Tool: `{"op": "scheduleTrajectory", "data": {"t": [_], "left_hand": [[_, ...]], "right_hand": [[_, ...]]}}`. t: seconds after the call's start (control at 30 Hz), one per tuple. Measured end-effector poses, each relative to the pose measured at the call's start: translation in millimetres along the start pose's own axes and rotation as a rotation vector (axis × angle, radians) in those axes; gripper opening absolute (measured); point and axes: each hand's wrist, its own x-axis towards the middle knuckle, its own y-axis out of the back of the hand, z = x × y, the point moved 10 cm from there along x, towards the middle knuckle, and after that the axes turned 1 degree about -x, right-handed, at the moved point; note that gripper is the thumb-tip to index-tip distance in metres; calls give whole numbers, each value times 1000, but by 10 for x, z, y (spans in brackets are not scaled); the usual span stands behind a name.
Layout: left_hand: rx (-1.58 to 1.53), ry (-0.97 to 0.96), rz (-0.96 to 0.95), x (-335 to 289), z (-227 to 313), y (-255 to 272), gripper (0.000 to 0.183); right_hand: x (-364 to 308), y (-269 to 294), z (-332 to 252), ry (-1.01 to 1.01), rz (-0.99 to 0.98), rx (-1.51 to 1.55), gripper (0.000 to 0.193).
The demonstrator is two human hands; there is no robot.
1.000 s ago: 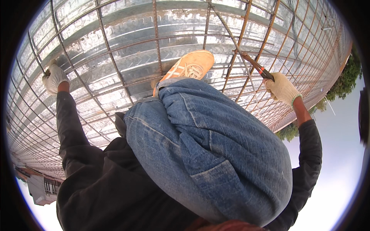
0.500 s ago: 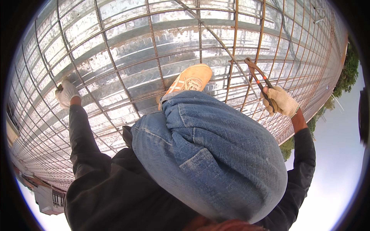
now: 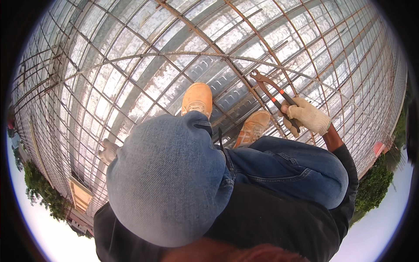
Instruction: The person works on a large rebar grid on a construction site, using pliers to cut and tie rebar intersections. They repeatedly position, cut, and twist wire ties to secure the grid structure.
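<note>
My right hand (image 3: 307, 117), in a cream work glove, grips the handles of a pair of end-cutting pincers (image 3: 265, 84). The pincers have a rusty brown head, dark handles and orange bands, and their jaws point up and left above the rebar mesh (image 3: 227, 57). My left hand (image 3: 108, 152), also gloved, shows only in part beside my raised left knee, which hides the rest. Its fingers look curled, close to the mesh; what they hold, if anything, is hidden.
Beneath the mesh lies ribbed, shiny metal decking (image 3: 209, 81). A loose bar (image 3: 174, 53) crosses the grid ahead of my feet. My tan shoes (image 3: 197, 98) stand among the bars. A wooden frame (image 3: 81, 194) is at the left edge, with trees (image 3: 41, 187) beyond.
My body and view have turned, and both shoes now show. The pincers stay in my right hand, now nearer the right shoe. My left hand has come closer to my knee, mostly hidden.
</note>
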Motion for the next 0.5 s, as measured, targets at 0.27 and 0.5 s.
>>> {"op": "scheduleTrajectory", "data": {"t": [0.27,0.5], "left_hand": [[-318,-424,-1459,-3559,3222,-1702,63],[-378,150,-2369,-5466,2863,-1902,60]], "right_hand": [[414,-840,180,360,-385,470,34],[256,-925,333,517,-479,924,42]]}}
